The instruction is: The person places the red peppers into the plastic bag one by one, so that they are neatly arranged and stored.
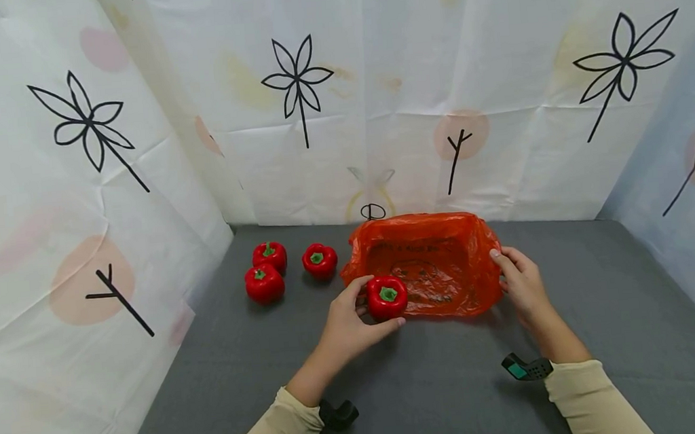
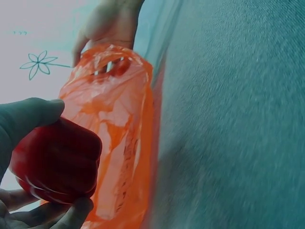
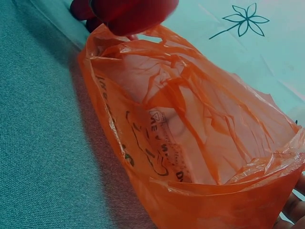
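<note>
My left hand (image 1: 346,323) grips a red bell pepper (image 1: 387,297) with a green stem, thumb on one side and fingers on the other. The pepper is in front of the near left part of an orange plastic bag (image 1: 431,265), whose mouth is spread open. In the left wrist view the same pepper (image 2: 57,160) sits between thumb and fingers. At the bag's right edge my right hand (image 1: 524,285) pinches the rim. The right wrist view looks into the bag (image 3: 181,129), with printing on its wall and the held pepper (image 3: 136,14) above its far end.
Left of the bag, three more red bell peppers stand on the grey tabletop (image 1: 446,386): one by the bag (image 1: 319,261), one at the back (image 1: 269,256) and one in front of it (image 1: 264,283). A patterned white cloth (image 1: 362,93) hangs behind the table.
</note>
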`<state>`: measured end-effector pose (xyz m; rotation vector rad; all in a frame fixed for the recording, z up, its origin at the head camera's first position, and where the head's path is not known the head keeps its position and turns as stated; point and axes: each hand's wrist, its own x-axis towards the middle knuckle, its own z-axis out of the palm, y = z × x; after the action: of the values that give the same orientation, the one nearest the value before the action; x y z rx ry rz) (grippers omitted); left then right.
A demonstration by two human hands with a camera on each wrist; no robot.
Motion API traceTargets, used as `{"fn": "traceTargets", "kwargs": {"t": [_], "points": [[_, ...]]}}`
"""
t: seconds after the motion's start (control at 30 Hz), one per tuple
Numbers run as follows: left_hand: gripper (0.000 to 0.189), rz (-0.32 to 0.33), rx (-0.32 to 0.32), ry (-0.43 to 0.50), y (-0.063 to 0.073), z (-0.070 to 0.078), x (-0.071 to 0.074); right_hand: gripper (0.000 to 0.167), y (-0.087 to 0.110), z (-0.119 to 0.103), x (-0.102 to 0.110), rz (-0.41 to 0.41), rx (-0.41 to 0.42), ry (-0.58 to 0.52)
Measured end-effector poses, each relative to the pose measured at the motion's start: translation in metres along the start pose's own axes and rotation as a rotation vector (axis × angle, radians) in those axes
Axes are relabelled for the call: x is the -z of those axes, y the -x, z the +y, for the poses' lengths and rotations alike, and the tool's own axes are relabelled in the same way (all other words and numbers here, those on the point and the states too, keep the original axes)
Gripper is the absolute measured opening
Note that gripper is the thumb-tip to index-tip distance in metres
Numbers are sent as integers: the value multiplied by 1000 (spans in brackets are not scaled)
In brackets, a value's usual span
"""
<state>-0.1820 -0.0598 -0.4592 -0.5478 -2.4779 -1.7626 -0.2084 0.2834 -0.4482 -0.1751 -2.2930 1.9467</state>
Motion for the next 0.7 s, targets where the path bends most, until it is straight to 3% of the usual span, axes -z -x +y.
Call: {"fn": "traceTargets", "kwargs": {"t": [0.27, 0.7], "points": [[79, -41, -10, 24, -5, -1, -18, 39, 1, -3, 0, 3, -8, 4], [82, -43, -18, 32, -24, -5, -42, 35, 4, -4, -2, 7, 8, 13]]}}
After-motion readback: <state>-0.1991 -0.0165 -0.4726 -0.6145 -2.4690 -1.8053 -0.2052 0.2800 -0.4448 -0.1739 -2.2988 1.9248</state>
